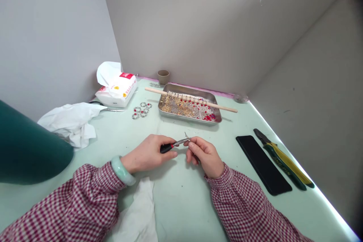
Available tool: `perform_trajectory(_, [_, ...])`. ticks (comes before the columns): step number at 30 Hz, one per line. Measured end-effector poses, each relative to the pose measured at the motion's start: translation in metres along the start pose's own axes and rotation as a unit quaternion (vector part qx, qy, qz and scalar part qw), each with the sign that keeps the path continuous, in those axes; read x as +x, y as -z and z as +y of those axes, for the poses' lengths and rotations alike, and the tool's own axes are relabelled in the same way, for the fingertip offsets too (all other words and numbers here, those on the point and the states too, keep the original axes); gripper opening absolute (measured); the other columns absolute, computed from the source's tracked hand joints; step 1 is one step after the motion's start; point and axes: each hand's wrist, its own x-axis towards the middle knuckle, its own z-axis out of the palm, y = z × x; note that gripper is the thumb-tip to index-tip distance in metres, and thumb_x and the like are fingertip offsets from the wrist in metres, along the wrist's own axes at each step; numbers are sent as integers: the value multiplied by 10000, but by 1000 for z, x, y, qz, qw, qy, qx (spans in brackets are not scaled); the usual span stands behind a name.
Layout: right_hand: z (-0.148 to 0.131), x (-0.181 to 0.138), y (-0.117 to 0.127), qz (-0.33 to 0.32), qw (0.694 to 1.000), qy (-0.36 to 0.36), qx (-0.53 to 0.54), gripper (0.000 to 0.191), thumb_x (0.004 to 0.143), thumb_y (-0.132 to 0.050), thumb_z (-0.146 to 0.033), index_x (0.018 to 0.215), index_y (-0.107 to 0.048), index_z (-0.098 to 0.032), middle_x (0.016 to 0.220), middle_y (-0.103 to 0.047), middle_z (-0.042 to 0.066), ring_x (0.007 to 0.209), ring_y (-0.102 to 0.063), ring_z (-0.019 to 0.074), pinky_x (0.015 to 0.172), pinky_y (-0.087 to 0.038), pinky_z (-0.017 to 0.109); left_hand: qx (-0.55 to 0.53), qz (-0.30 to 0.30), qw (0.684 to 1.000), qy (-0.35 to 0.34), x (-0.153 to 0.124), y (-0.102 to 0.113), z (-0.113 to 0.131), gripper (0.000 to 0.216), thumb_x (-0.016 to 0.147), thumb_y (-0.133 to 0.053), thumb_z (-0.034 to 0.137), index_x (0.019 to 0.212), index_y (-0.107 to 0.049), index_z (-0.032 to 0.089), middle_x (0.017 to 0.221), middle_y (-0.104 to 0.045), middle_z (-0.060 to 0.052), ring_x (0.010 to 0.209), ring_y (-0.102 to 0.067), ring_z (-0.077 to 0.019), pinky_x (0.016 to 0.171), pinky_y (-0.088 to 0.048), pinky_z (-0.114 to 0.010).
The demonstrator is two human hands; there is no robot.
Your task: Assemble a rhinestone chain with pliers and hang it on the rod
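Note:
My left hand [153, 152] is closed around a pair of small pliers [179, 142] with black handles and a red band. The jaws point right, towards my right hand [205, 154], which is closed with thumb and index finger pinched together. Between these fingers and the plier tips is a small piece of thin wire [186, 135], its end sticking up; finer detail is too small to make out. Beyond my hands, a metal tray [188, 120] contains gold, clear and red beads. A wooden stick [227, 109] lies across the tray, with small rings around its middle.
Several beaded rings [141, 110] lie left of the tray. Behind are a tissue pack [120, 89] and a brown cup [163, 77]. Crumpled tissue [70, 123] and a dark green cylinder [28, 147] stand left. At right lie a black strip [263, 164] and large pliers [283, 159].

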Motion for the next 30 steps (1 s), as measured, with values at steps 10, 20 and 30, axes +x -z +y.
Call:
perform_trajectory(10, [2, 0, 0, -14, 1000, 6, -4, 231, 846, -484, -367, 878, -565, -153, 539, -599, -15, 401, -421, 65, 409, -298, 190, -7, 0, 1000, -3, 0, 1, 1, 238, 820, -504, 311, 936, -650, 165, 747, -607, 8, 658, -485, -121, 608, -339, -225])
perform_trajectory(20, [1, 0, -2, -8, 999, 24, -38, 247, 866, -446, -379, 890, -555, -159, 580, -615, -2, 409, -446, 81, 405, -339, 201, -31, 8, 999, 13, 0, -2, -1, 284, 816, -483, 341, 924, -661, 148, 796, -637, -17, 703, -526, -144, 642, -378, -241])
perform_trajectory(30, [-12, -35, 60, 282, 778, 224, -516, 239, 875, -453, -306, 990, -605, -161, 956, -647, 98, 879, -576, 208, 808, -451, 358, -25, 39, 999, 26, 2, -4, -1, 332, 793, -469, 393, 935, -670, 171, 774, -649, -20, 698, -551, -162, 627, -408, -245])
